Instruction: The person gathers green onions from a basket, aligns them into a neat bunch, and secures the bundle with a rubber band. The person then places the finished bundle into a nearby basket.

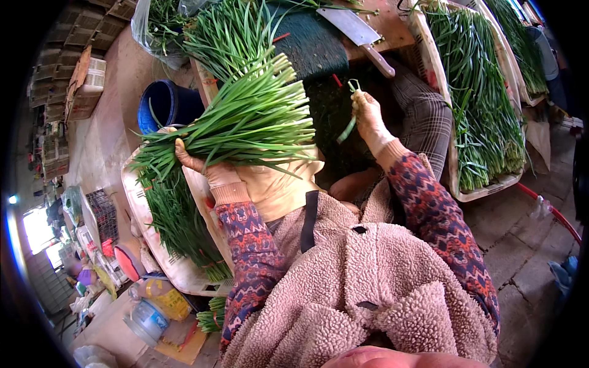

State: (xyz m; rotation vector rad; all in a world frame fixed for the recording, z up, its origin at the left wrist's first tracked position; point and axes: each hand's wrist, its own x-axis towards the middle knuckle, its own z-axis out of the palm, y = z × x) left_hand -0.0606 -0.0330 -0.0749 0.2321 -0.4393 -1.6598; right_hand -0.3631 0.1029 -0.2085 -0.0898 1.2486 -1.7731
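My left hand (pixel 195 161) grips a large bunch of green Chinese chives (pixel 257 119) near its leafy end, the pale cut stems fanned to the right. Pinched in my right hand (pixel 368 115), well apart from the bunch, is a small bit of stem and leaf (pixel 347 130). Beyond the bunch, more chives (pixel 230 32) lie on the low wooden table. A cleaver (pixel 354 27) rests at the table's edge, its wooden handle jutting towards my knee. A dark green mat (pixel 313 43) hangs over the near edge.
White plastic crates of chives stand at the right (pixel 490 186) and at my left (pixel 172 271). A blue bucket (pixel 172 103) is left of the table, below a plastic bag of greens (pixel 161 32). Plastic jugs (pixel 149 322) stand at lower left; a red hose (pixel 559 214) crosses the floor.
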